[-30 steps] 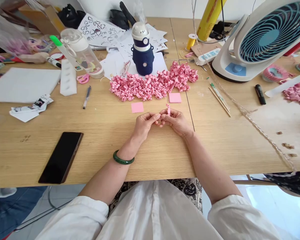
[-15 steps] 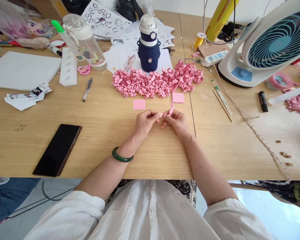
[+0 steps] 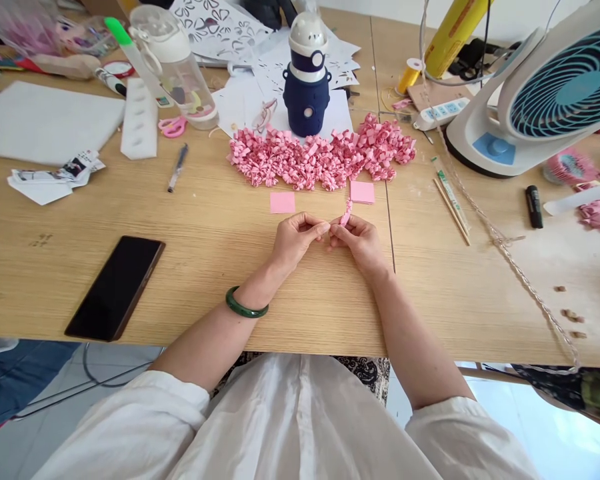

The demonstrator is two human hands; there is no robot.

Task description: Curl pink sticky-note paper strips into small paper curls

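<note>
My right hand [image 3: 361, 241] is closed on a small curled strip of pink paper [image 3: 347, 212], whose fringed end sticks up past the fingers. Thumb and fingers of my left hand [image 3: 300, 239] are pinched together, the tips meeting those of my right hand; what they pinch is too small to make out. Just beyond the hands lie a pink paper square [image 3: 283, 203] on the left and a pink paper stack [image 3: 362, 192] on the right. Behind these stretches a long heap of pink curled paper pieces [image 3: 300, 160].
A dark blue bottle [image 3: 306, 100] stands behind the heap. To the left lie a phone [image 3: 115, 287], a pen [image 3: 178, 168] and pink scissors [image 3: 172, 127]. At right are wooden sticks [image 3: 451, 212], a black marker [image 3: 534, 207], a fan [image 3: 505, 113] and a twisted cord [image 3: 523, 270].
The view has shifted slightly, so the table things sit a little differently in the picture. Both hands stay together at the fingertips, with the pink strip still in the right one.
</note>
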